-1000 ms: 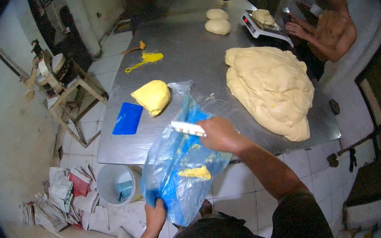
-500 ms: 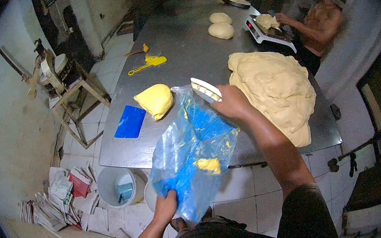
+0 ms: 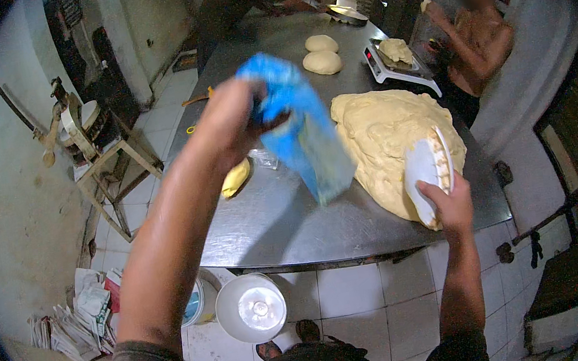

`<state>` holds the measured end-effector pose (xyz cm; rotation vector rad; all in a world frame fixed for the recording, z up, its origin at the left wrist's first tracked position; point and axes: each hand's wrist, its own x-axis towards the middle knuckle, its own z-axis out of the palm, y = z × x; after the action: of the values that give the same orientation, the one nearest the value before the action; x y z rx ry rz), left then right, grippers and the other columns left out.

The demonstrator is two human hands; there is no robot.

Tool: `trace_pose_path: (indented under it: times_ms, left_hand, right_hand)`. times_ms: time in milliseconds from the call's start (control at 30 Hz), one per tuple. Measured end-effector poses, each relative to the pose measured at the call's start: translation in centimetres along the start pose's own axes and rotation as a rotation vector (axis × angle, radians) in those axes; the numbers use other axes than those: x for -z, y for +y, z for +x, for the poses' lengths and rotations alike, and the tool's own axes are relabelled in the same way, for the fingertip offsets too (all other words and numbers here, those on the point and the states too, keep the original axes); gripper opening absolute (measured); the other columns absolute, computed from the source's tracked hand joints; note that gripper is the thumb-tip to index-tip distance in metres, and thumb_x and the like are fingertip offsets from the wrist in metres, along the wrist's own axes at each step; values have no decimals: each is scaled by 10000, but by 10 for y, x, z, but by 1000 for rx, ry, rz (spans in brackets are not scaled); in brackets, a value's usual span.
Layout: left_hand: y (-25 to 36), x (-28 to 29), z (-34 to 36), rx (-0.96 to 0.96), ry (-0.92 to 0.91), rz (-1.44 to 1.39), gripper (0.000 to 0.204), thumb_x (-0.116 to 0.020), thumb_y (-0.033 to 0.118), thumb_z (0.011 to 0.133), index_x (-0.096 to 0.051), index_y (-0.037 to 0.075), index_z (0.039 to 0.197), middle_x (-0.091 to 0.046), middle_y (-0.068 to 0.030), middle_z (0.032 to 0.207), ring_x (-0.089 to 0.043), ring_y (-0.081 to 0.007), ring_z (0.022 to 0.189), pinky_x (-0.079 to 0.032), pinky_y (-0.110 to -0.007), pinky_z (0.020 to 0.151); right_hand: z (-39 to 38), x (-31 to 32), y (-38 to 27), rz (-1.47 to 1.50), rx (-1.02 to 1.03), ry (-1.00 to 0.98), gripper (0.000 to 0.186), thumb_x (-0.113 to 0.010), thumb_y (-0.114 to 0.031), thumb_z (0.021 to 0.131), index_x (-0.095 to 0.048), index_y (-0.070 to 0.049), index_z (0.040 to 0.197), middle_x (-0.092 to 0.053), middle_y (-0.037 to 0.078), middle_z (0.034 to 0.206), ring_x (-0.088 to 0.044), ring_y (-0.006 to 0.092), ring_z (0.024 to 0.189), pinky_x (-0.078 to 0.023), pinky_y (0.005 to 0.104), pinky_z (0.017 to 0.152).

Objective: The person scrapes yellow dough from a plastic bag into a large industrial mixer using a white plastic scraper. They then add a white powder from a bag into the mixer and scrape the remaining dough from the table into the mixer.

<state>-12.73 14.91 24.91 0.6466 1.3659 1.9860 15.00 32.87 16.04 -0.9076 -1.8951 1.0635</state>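
Seen from above, a long grey steel bench (image 3: 287, 224) runs away from the viewer. At far left, a wooden stool (image 3: 102, 156) stands on the tiled floor, with a pile of crumpled papers (image 3: 78, 318) below it. The left hand (image 3: 241, 114) is raised above the bench, fingers (image 3: 266, 115) curled tight around the bunched neck of one crumpled blue plastic bag (image 3: 305, 135), so the bag hangs open end down. Under that arm lies one small yellow lump of dough (image 3: 237, 177). One white round bucket (image 3: 252, 308) sits on the floor below the bench edge. To the right, the right hand (image 3: 451, 207) grips one white flat plastic scraper (image 3: 428, 170), fingers wrapped on its lower edge, its blade against one large pale dough mass (image 3: 385, 140). Farther back lie two round dough balls (image 3: 322, 62) and one scale (image 3: 397, 59) holding a dough piece. Two other people stand at the far end and right.
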Motion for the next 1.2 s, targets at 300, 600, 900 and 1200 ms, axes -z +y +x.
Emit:
trace_pose_path:
  times_ms: [300, 600, 900, 1200]
  left_hand:
    - [24, 0, 4, -303, 88, 0, 97, -506, 118, 823, -532, 24, 827, -544, -81, 808, -560, -194, 739, -507, -342, 704]
    - [-203, 62, -157, 334, 324, 409, 410, -459, 168, 870, -494, -46, 1219, -580, -150, 1128, -527, -227, 1055, -391, -337, 935]
    - [-256, 72, -193, 459, 349, 421, 367, -427, 166, 872, -501, -42, 1165, -576, -138, 1059, -537, -240, 981, -409, -353, 894]
    - [-264, 72, -198, 344, 377, 455, 326, -400, 178, 866, -565, -77, 985, -626, -207, 881, -598, -287, 852, -442, -399, 788]
  right_hand:
    - [-27, 42, 9, 182, -112, 60, 369, -724, -153, 726, -603, 24, 1027, -661, 90, 876, -625, 162, 747, -497, 291, 691]
    - [-19, -28, 31, -47, 118, -265, 351, -667, -175, 767, -588, 21, 1047, -658, 106, 877, -634, 188, 777, -495, 313, 703]
    - [-96, -167, 42, -581, 521, -890, 246, -617, -113, 715, -605, -33, 947, -639, 188, 772, -638, 365, 716, -500, 460, 645]
    - [-45, -137, 14, -670, 302, -602, 207, -613, -168, 734, -624, -33, 890, -640, 201, 764, -634, 382, 702, -502, 464, 635]
